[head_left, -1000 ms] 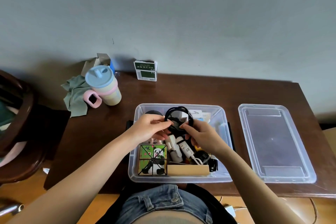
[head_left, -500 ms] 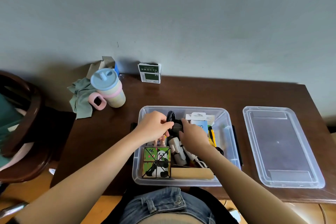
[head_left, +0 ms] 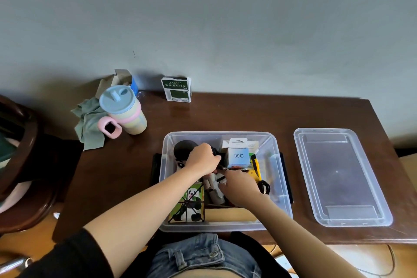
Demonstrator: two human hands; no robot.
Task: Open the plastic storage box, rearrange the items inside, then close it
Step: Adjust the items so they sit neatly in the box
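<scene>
Both hands have dropped deeper into the clear plastic storage box (head_left: 279, 189) since 1 s ago, when they held the coiled black cable (head_left: 216, 151) up above the contents. Now left hand (head_left: 203, 160) is curled over that cable and presses it down w/ fingers wrapped round it, just right of a dark round object (head_left: 184, 149). Right hand (head_left: 240, 187) sits just below and right of the left, fingers bent among the white plugs (head_left: 214, 185); can't tell if it grips one or only nudges them.

Progress, as I judge it: box opened, clear flat plastic lid (head_left: 340, 176) lies well to the right of right hand on the dark brown wooden table (head_left: 225, 115). Rearranging approx midway: green panda-print cube (head_left: 188, 203) sits below left wrist, white Q88 carton (head_left: 238, 156) just above right hand, yellow cutter (head_left: 256, 168) right of it. Left to do: settle cable, then refit lid.
</scene>
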